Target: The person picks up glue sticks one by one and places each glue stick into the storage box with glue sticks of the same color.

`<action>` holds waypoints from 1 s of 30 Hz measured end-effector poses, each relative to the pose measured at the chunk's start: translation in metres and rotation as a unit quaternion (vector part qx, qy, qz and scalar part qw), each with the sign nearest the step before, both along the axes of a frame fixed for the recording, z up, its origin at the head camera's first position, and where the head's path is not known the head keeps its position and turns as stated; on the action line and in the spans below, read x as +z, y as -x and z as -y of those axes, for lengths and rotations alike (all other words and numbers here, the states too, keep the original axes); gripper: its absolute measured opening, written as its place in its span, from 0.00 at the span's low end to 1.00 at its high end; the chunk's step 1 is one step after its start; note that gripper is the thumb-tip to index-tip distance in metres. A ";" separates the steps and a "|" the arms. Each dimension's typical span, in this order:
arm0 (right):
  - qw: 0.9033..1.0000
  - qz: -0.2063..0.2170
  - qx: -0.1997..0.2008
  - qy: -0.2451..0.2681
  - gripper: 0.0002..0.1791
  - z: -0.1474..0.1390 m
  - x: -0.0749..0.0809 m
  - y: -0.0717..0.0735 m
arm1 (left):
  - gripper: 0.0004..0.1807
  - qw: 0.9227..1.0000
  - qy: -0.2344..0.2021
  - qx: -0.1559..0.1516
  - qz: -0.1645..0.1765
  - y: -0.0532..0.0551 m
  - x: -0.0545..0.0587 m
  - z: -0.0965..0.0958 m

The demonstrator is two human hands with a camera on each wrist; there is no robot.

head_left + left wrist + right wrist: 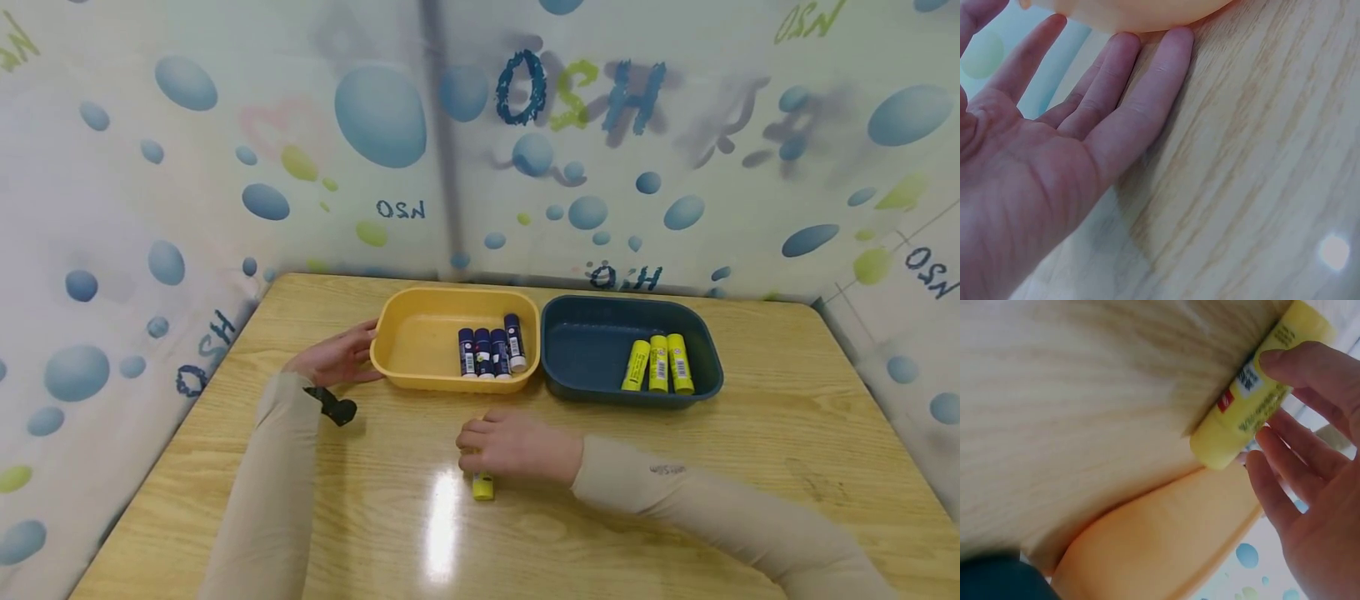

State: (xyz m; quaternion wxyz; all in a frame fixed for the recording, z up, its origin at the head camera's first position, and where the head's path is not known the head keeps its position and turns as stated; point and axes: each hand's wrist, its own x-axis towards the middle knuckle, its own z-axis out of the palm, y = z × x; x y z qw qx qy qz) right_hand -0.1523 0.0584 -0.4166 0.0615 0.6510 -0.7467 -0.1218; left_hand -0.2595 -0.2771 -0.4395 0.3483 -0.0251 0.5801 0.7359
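Observation:
A yellow glue stick (483, 487) lies on the table in front of the two bins. My right hand (517, 446) covers most of it from above; in the right wrist view the thumb presses one side of the glue stick (1235, 419) and the fingers sit round the other. At the left end of the yellow bin (420, 333) is my left hand (337, 357). Its extended fingertips touch the outer wall in the left wrist view. Several dark blue glue sticks (483, 354) stand grouped at the right side inside that bin.
A dark blue bin (585, 342) stands right beside the yellow one, with three yellow glue sticks (658, 367) inside at its right. Both bins are near the back of the wooden table (375, 517). A patterned curtain (480, 200) hangs behind it.

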 end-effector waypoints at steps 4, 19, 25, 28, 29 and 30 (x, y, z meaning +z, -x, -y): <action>1.000 0.003 0.006 0.010 0.12 0.002 -0.004 -0.003 | 0.33 1.000 0.002 -0.010 -0.006 -0.002 0.005 -0.001; 1.000 -0.009 0.002 0.003 0.10 -0.006 -0.003 -0.001 | 0.32 1.000 0.001 -0.013 -0.009 -0.003 0.004 -0.001; 1.000 -0.005 -0.010 -0.008 0.10 -0.017 0.007 -0.006 | 0.31 1.000 -0.002 -0.009 -0.009 0.001 -0.006 0.003; 1.000 -0.001 -0.019 -0.009 0.09 -0.023 0.014 -0.008 | 0.31 1.000 -0.005 -0.009 -0.010 0.002 -0.008 0.004; 1.000 -0.001 -0.021 -0.008 0.09 -0.025 0.016 -0.009 | 0.31 1.000 -0.006 -0.008 -0.010 0.002 -0.007 0.004; 1.000 -0.002 -0.022 -0.005 0.09 -0.027 0.018 -0.009 | 0.31 1.000 -0.006 -0.008 -0.010 0.003 -0.007 0.003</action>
